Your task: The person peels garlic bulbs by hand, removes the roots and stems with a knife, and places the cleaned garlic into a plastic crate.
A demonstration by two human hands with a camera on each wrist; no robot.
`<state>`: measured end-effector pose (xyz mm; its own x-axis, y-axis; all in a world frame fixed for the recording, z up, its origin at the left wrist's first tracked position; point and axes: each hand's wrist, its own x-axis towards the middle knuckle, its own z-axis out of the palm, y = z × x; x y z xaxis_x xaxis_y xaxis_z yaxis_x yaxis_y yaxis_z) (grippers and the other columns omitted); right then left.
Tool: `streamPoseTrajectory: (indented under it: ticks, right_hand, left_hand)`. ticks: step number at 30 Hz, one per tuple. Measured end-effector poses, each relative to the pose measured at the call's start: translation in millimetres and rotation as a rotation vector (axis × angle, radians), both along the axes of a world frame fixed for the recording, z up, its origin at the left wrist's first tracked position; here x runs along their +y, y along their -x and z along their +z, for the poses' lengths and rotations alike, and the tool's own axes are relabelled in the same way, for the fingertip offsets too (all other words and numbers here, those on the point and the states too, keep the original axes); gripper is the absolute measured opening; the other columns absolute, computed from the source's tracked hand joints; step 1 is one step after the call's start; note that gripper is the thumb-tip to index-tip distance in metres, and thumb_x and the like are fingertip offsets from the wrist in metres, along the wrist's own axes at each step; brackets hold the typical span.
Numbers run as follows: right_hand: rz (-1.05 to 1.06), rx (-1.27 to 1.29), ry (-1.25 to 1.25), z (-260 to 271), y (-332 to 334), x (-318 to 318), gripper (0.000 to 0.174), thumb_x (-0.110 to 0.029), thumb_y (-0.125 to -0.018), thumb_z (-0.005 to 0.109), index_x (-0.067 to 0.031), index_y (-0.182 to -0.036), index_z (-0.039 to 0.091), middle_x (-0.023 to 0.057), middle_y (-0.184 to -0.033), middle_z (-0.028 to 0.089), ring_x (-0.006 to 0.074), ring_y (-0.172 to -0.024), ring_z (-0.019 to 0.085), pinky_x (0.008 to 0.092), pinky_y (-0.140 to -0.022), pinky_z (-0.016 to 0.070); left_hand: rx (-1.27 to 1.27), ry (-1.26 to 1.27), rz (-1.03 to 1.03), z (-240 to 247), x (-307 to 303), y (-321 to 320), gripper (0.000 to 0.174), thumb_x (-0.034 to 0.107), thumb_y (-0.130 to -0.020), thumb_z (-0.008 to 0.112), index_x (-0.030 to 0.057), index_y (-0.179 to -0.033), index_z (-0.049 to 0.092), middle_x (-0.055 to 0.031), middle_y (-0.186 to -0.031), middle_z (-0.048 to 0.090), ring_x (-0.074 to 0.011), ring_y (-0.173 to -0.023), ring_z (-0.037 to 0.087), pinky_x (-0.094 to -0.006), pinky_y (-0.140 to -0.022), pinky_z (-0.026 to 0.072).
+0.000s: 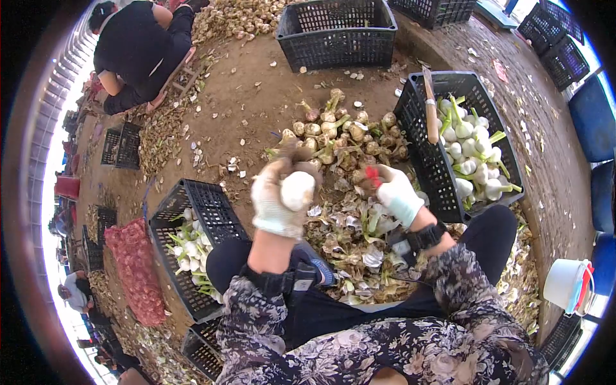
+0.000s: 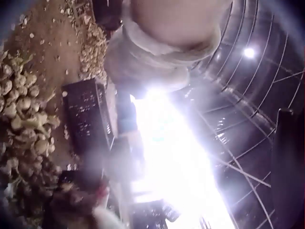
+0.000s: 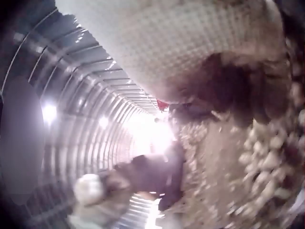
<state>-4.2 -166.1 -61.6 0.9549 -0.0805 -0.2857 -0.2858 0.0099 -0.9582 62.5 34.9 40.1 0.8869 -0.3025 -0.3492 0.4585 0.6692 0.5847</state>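
My left hand (image 1: 276, 202), in a white knit glove with soil-darkened fingers, holds a peeled white garlic bulb (image 1: 298, 190) above the pile. To its right, my gloved right hand (image 1: 398, 196) grips a small red object (image 1: 372, 174); motion blur hides its kind. Unpeeled garlic bulbs (image 1: 330, 128) with cut stems lie heaped beyond both hands. Below them spread loose garlic skins and trimmings (image 1: 350, 247). The left wrist view shows part of the left glove (image 2: 143, 62); in the right wrist view the right glove (image 3: 190, 43) fills the top.
A black crate (image 1: 417, 151) of white garlic stands at right, a wooden-handled knife (image 1: 430, 112) across its rim. Another crate (image 1: 215, 199) with garlic is at left, beside a red mesh sack (image 1: 136, 269). A black crate (image 1: 337, 48) stands ahead; a person (image 1: 138, 48) sits far left.
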Motion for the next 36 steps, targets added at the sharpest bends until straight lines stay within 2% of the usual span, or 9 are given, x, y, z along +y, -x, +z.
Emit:
streamPoseTrajectory:
  ticks: [5,8,10,16,23,27,30,33,36]
  right_hand:
    - [0.104,0.323,0.042,-61,3,-36,0.022,-0.002,-0.083,0.046,0.0023,-0.101,0.057,0.0031,-0.085,0.062,0.0111,-0.074,0.057,0.025,-0.068,0.0455]
    - [0.006,0.356,0.088,-54,-37,-6,0.022,-0.005,-0.084,0.049,0.001,-0.103,0.057,0.0029,-0.087,0.062,0.0103,-0.074,0.056,0.0248,-0.068,0.0455]
    - [0.094,0.132,0.436,-73,-77,17,0.044,-0.009,-0.075,0.045,-0.0011,-0.118,0.049,0.0225,-0.086,0.061,0.0294,-0.073,0.06,0.0356,-0.068,0.0481]
    - [-0.074,0.21,0.835,-123,-175,70,0.042,-0.012,-0.074,0.054,0.0004,-0.114,0.05,0.0236,-0.106,0.054,0.0362,-0.097,0.054,0.0391,-0.081,0.0442]
    - [-0.188,0.009,-0.148,-69,-126,22,0.028,0.0,-0.083,0.049,0.0025,-0.111,0.055,0.0061,-0.095,0.061,0.0107,-0.08,0.053,0.0218,-0.068,0.0427]
    - [-0.046,-0.184,-0.414,73,-58,23,0.041,-0.004,-0.083,0.053,0.0049,-0.122,0.042,0.0128,-0.105,0.058,0.0179,-0.094,0.057,0.0271,-0.079,0.0471]
    - [-0.042,-0.235,-0.314,95,-37,18,0.051,-0.005,-0.079,0.057,0.0047,-0.125,0.037,0.0138,-0.111,0.055,0.0204,-0.1,0.054,0.0306,-0.087,0.0431]
    - [-0.136,-0.294,-0.916,83,-26,25,0.064,-0.021,-0.08,0.062,-0.0034,-0.132,0.028,0.01,-0.104,0.054,0.0202,-0.097,0.055,0.0273,-0.081,0.0457]
    - [-0.047,-0.068,-0.657,49,-14,24,0.05,-0.04,-0.085,0.054,-0.0035,-0.118,0.044,0.0069,-0.091,0.055,0.0148,-0.09,0.055,0.0216,-0.071,0.0442]
  left_hand:
    - [-0.557,-0.962,0.848,38,78,-6,0.03,0.007,-0.079,0.056,0.0028,-0.108,0.052,-0.0076,-0.073,0.057,-0.011,-0.051,0.056,-0.0188,-0.039,0.0418]
    - [-0.337,-2.269,0.983,43,100,-8,0.071,0.028,-0.069,0.066,0.0046,-0.129,0.036,-0.0223,-0.103,0.053,-0.0281,-0.089,0.057,-0.0395,-0.068,0.0483]
    - [-0.471,-2.031,0.787,33,100,-9,0.08,0.037,-0.064,0.068,0.0071,-0.131,0.036,-0.0232,-0.115,0.047,-0.0332,-0.108,0.046,-0.0472,-0.088,0.0385]
    - [-0.497,-1.074,0.329,-1,72,-11,0.059,0.003,-0.072,0.066,0.004,-0.125,0.043,-0.0141,-0.118,0.046,-0.0241,-0.111,0.047,-0.0335,-0.092,0.0417]
    - [-0.3,-0.936,0.089,-10,65,-12,0.051,0.01,-0.079,0.061,-0.0016,-0.124,0.042,-0.0122,-0.114,0.048,-0.0185,-0.102,0.052,-0.026,-0.083,0.0438]
    - [-0.349,-0.803,-0.268,-4,45,-7,0.041,0.023,-0.09,0.046,-0.0033,-0.122,0.043,-0.0111,-0.112,0.055,-0.0169,-0.102,0.052,-0.0273,-0.091,0.0384]
    - [0.176,-0.043,-0.383,2,24,4,0.044,0.021,-0.087,0.053,-0.001,-0.123,0.041,-0.0086,-0.107,0.055,-0.0169,-0.091,0.056,-0.0303,-0.077,0.0491]
    - [-0.128,-0.179,-0.24,1,5,11,0.045,0.008,-0.083,0.057,-0.0019,-0.123,0.041,-0.0079,-0.105,0.056,-0.018,-0.091,0.057,-0.0304,-0.081,0.0474]
    - [-1.096,-1.113,-0.013,2,-10,11,0.059,0.005,-0.068,0.069,-0.0012,-0.121,0.044,-0.0152,-0.109,0.054,-0.0257,-0.093,0.057,-0.0313,-0.083,0.0454]
